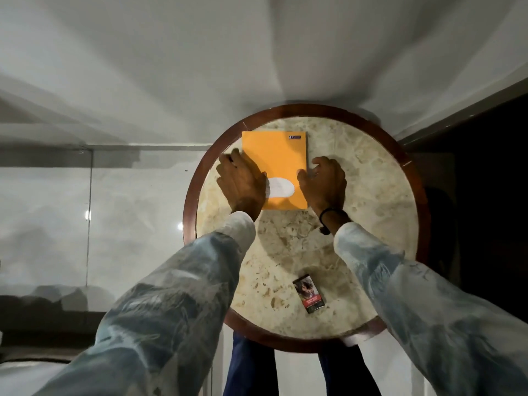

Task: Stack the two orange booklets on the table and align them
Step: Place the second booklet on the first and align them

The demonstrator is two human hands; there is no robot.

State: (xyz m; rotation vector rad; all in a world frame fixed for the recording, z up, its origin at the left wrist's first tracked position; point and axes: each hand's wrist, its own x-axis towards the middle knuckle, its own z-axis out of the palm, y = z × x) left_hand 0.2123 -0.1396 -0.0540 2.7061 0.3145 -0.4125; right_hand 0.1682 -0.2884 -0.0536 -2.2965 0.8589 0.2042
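Two hands frame the orange booklets point(278, 164) on the far side of the round table point(371, 172): your left hand point(243, 182) lies flat on the left edge, your right hand point(324, 181) curls against the right edge, neither clamping. Squeeze both sides evenly inward. Only one cover shows; any second booklet lies hidden beneath.

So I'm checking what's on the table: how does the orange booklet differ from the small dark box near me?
The orange booklet is large, plain orange with a white oval label; the small box is much smaller, dark, with a printed picture. The booklet lies at the far side of the table between the left hand and right hand, which touch its side edges; the box lies untouched at the near side, askew. Both lie flat on the marble top.
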